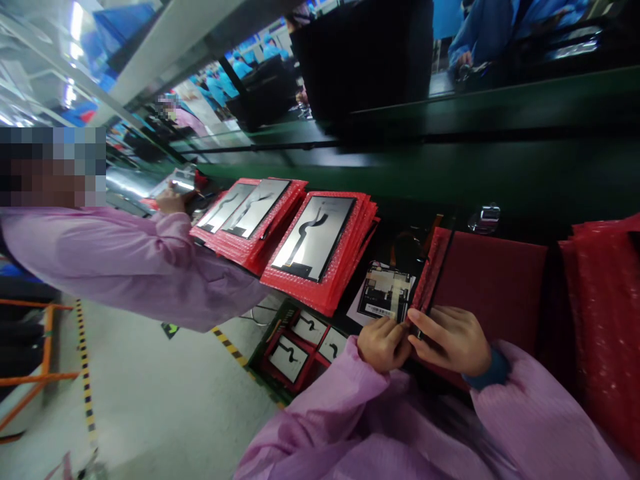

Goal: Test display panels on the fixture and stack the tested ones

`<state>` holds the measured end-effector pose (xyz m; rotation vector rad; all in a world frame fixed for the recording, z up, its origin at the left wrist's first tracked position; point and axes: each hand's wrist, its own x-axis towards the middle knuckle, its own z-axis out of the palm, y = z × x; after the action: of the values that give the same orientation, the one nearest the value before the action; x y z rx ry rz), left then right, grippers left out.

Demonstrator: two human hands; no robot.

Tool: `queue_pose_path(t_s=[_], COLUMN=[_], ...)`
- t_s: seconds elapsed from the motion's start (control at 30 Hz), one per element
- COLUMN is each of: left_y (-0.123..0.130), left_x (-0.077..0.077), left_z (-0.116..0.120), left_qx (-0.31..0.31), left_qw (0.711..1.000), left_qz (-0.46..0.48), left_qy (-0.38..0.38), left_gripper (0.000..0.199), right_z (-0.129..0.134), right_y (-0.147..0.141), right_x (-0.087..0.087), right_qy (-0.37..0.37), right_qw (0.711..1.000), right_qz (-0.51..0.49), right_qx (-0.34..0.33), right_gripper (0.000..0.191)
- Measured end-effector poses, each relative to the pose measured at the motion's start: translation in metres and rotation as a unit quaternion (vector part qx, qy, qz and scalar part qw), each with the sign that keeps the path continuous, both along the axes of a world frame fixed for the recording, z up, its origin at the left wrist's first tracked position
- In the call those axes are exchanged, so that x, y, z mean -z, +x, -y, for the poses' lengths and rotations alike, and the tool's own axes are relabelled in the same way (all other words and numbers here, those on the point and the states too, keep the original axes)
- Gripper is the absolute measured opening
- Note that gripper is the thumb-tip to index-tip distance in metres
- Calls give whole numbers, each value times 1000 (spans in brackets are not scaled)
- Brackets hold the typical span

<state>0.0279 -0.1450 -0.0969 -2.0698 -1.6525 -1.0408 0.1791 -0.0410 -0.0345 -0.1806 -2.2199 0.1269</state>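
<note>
My left hand (383, 343) is closed, its curled fingers at the near edge of a thin dark electronic module (387, 290) with a barcode label and tape strips. What the fingers grip is hidden. Close beside it, my right hand (453, 340) has thumb and fingers drawn together near a narrow dark edge; anything pinched there is too small to make out. Under and behind the right hand lies a dark red padded sheet (493, 287), with red bubble wrap (426, 283) along its left side. A white sheet (356, 308) shows beneath the module.
Left of my hands, display panels (313, 237) with black flex cables lie on stacked red bubble-wrap sleeves (345, 273). A bin (270, 340) below holds more panels. Red bubble wrap (605, 320) stands at right; a shiny metal object (485, 219) sits behind. A co-worker's sleeve (100, 267) is at left.
</note>
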Motion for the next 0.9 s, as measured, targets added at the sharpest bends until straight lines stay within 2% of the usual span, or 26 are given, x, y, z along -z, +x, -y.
queue_pose_path(t_s=[0.2, 0.7, 0.9], left_y=[0, 0, -1], left_x=[0, 0, -1], left_z=[-1, 0, 1], left_qx=[0, -3, 2], left_qw=[1000, 1000, 1000], left_qz=[0, -7, -9], left_qy=[2, 3, 1], left_gripper=[21, 19, 19], right_z=[0, 0, 1], right_y=[1, 0, 0], right_x=[0, 0, 4], right_qy=[2, -5, -3], right_qw=[1000, 1000, 1000], right_qz=[3, -1, -2], right_qx=[2, -3, 4], right_gripper=[37, 45, 39])
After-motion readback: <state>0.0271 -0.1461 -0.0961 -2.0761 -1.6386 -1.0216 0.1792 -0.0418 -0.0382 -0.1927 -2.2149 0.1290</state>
